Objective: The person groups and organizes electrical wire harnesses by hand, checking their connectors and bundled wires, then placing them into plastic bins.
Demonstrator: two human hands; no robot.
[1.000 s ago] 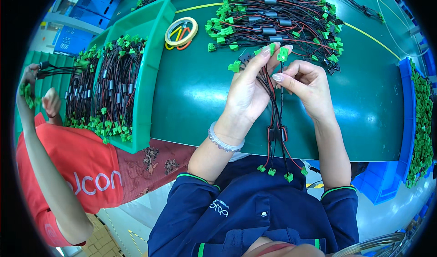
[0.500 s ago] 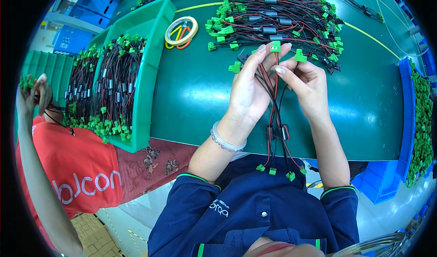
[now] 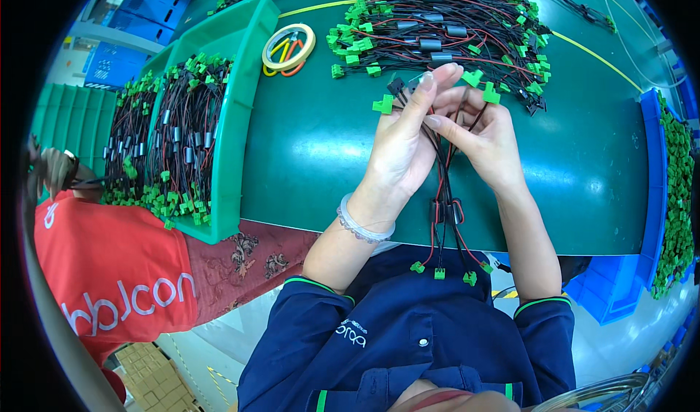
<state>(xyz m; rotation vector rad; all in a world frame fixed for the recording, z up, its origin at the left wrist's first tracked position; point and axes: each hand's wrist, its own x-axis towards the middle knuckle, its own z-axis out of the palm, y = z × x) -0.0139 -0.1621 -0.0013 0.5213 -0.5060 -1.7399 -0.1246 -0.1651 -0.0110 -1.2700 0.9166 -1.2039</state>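
Note:
Several black-and-red wire harnesses (image 3: 446, 165) hang between my two hands above the green table. Green plug connectors sit at both ends, and dark cylinders ring the wires partway down. My left hand (image 3: 405, 138) is closed on the bundle's upper wires, a green connector (image 3: 383, 104) and black plugs (image 3: 396, 86) sticking out past its fingers. My right hand (image 3: 487, 138) pinches wires of the same bundle, with two green connectors (image 3: 491, 92) above its fingers. The lower connectors (image 3: 440, 273) dangle past the table's front edge. Just beyond my hands lies a large pile of similar harnesses (image 3: 437, 29).
On the left, a green crate (image 3: 244, 120) holds many harnesses. A tape roll (image 3: 307, 47) lies beside it with orange- and yellow-handled tools inside. A blue bin (image 3: 651, 171) of green connectors stands at right. A co-worker's hand (image 3: 58, 168) moves at far left.
My right hand has shifted slightly left, closer to my left hand. A connector that stood at my left fingertips now sits by the right fingers. The co-worker's arm at left has moved.

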